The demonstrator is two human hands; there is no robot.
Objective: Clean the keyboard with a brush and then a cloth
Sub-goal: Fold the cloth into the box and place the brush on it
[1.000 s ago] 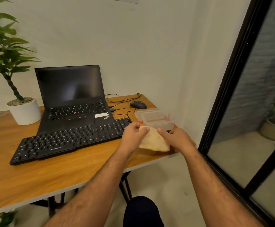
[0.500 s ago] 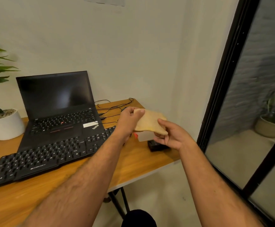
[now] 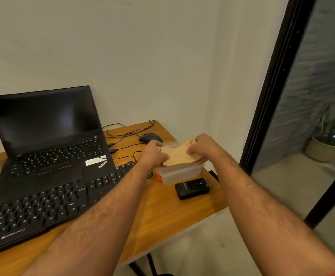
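Both hands grip the cloth (image 3: 179,156): the left hand (image 3: 153,154) pinches its left edge and the right hand (image 3: 204,147) holds its right edge, just above the plastic box (image 3: 179,173). Nearer, the keyboard (image 3: 49,208) lies on the table (image 3: 162,216), well to the left. If the cloth is pulled carelessly, it may catch the box and push it toward the table edge.

keyboard (image 3: 43,212) cut off at left edge

Dim, soft light; wide-angle edge distortion
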